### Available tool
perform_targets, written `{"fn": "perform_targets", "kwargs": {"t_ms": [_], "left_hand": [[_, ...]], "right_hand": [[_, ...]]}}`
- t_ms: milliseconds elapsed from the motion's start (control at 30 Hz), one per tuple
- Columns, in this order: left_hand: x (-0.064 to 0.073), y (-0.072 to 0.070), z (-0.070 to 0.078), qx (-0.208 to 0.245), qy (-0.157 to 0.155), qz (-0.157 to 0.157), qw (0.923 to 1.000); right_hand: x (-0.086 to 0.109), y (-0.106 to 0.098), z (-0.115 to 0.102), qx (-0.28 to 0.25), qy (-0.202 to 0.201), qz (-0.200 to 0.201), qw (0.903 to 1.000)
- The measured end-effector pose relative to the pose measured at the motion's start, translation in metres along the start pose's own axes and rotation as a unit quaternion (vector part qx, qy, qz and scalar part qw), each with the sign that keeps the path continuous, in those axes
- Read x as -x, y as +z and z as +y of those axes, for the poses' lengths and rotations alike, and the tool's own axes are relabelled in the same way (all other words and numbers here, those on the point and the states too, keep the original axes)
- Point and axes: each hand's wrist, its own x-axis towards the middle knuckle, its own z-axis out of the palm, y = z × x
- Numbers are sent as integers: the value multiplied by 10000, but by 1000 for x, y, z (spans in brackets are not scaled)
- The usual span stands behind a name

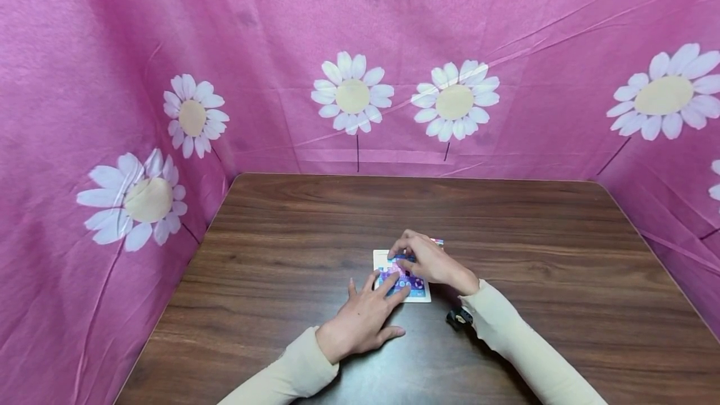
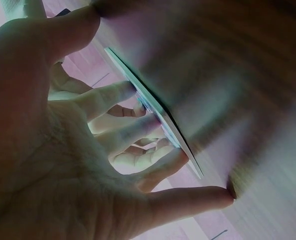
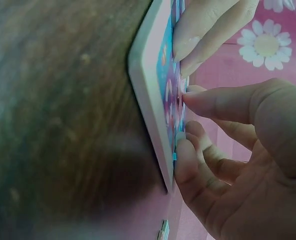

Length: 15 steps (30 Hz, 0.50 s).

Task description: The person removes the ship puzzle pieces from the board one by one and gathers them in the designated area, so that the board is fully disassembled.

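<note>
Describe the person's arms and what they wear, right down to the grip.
The left sleeve and right sleeve are long, plain and cream-coloured, ending at the wrists. A small black device sits at the right one's wrist end. The left grip and right grip wear no gloves.

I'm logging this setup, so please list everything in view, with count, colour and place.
Table: one, brown wood grain, centre and foreground
Cloth: count unclear, pink, behind and beside the table
Daisies: five whole and one cut off at the right edge, white with yellowish centres, on the cloth
Picture board: one, blue, purple and pink with white border, on the table
Small item: count unclear, multicoloured, partly hidden, just beyond the board
Black device: one, black, nearer than the board, to its right
Sleeves: two, cream, foreground
Left hand: one, bare, touching the board
Right hand: one, bare, touching the board
</note>
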Motion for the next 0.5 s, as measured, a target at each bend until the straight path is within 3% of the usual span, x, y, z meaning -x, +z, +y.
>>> {"fn": "perform_targets", "kwargs": {"t_ms": [233,500], "left_hand": [[1,-1,0,46,5,10,10000],[1,0,0,-11,35,92,10000]], "right_hand": [[1,1,1,-121,-29,69,9999],[3,-1,3,-181,-426,215,9987]]}}
